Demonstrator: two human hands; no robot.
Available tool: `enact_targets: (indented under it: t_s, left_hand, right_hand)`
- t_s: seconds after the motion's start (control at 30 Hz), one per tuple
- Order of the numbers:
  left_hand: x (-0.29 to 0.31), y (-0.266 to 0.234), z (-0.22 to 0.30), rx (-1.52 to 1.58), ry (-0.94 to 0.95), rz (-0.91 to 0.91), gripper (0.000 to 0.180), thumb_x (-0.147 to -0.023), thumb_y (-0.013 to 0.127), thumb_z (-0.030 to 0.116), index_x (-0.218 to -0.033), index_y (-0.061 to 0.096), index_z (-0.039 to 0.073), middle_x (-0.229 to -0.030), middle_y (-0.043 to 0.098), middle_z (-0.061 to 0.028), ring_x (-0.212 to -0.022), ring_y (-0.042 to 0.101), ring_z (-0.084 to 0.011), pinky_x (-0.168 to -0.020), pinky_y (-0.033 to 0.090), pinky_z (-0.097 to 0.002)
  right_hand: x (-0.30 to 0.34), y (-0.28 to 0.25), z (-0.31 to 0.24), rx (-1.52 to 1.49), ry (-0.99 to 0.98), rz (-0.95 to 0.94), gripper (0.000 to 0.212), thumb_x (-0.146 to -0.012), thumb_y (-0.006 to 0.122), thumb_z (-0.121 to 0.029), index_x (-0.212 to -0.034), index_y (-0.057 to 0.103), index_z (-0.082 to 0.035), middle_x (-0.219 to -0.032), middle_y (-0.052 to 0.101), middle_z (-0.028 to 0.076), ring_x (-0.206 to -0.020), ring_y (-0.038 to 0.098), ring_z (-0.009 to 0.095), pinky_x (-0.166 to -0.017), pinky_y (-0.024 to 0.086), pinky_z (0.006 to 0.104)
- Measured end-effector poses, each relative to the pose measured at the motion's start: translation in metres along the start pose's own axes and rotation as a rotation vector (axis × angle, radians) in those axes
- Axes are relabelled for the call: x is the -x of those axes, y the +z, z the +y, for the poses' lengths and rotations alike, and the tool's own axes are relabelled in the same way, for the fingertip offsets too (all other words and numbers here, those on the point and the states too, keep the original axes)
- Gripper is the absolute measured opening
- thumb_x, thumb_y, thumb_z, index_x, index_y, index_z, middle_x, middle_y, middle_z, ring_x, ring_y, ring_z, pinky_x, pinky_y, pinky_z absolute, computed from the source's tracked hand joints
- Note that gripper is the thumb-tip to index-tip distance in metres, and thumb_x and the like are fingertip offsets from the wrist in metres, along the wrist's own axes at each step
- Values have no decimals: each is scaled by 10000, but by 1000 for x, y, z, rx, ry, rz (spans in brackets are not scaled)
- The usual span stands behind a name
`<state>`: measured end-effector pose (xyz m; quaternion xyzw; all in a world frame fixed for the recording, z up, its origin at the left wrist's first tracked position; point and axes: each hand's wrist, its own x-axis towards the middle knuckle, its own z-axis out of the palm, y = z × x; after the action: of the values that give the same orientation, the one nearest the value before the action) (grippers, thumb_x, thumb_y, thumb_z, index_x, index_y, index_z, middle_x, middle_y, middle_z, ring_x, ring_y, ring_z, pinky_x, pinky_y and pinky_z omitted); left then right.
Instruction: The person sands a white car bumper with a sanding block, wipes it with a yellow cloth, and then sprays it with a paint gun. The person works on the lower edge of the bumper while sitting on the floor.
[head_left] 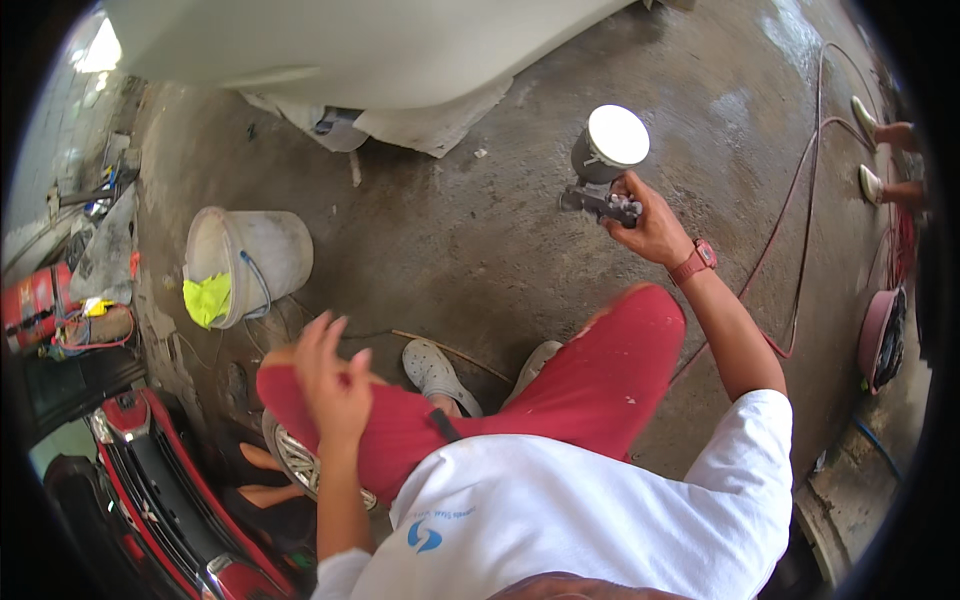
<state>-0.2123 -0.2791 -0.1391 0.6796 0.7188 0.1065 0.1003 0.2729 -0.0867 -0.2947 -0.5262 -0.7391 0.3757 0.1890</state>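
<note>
My right hand [648, 222], with a red watch on its wrist, is closed round the grip of a dark paint spray gun [598, 203]. A dark cup with a white lid [618, 136] sits on top of the gun. The gun hangs over the floor beyond my right knee, apart from the pale car panel [400, 45]. Above my left knee, my left hand [335, 385] is raised with its fingers spread and nothing in it. Motion blurs it slightly.
A grey bucket [278, 262] with a yellow-green cloth [207, 300] stands at the left. A reddish hose [812, 180] runs along the right, near another person's legs [895, 165]. A pink basin [876, 335] is at far right. Car front parts [165, 500] lie lower left.
</note>
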Motion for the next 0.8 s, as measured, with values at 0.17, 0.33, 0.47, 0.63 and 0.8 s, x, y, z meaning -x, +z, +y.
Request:
enact_targets:
  t_s: [0.17, 0.33, 0.47, 0.63, 0.8]
  left_hand:
    - [-58, 70, 50, 535, 175, -531, 546, -1040, 753, 290, -1517, 619, 60, -1530, 647, -186, -1455, 586, -384, -1207, 464, -456]
    - [-64, 118, 58, 1018, -48, -831, 487, -1129, 637, 218, -1578, 539, 56, -1538, 649, -136, -1388, 647, -263, -1170, 516, -424]
    - [-54, 133, 21, 1421, -349, -665, 463, -1136, 598, 130, -1591, 523, 97, -1511, 652, -71, -1362, 633, -177, -1149, 530, -391]
    - [-40, 138, -25, 1715, -402, -404, 353, -1140, 601, 122, -1493, 583, 134, -1350, 678, -17, -1262, 641, -139, -1103, 522, -365]
    - [-38, 142, -50, 1803, -431, -319, 273, -1133, 671, 208, -1400, 648, 155, -1256, 663, 60, -1164, 608, -67, -998, 479, -304]
  right_hand:
    - [-7, 10, -102, -77, -209, -113, 504, -962, 803, -144, -1448, 679, -98, -1240, 725, 226, -1115, 718, 433, -965, 599, 503]
    - [-15, 62, -196, -222, -291, -64, 468, -993, 752, -155, -1438, 676, -34, -1304, 718, 262, -1159, 709, 456, -989, 578, 521]
    - [-42, 117, -248, -294, -284, -95, 467, -1027, 721, -216, -1440, 650, -11, -1297, 714, 272, -1236, 667, 465, -1044, 533, 533]
    - [-73, 175, -284, -573, -239, -65, 570, -1072, 694, -292, -1576, 565, -58, -1283, 734, 277, -1162, 705, 454, -1035, 542, 475]
    - [-101, 206, -318, -791, 0, -131, 679, -1092, 694, -323, -1698, 463, -120, -1158, 770, 157, -1043, 720, 224, -999, 544, 365]
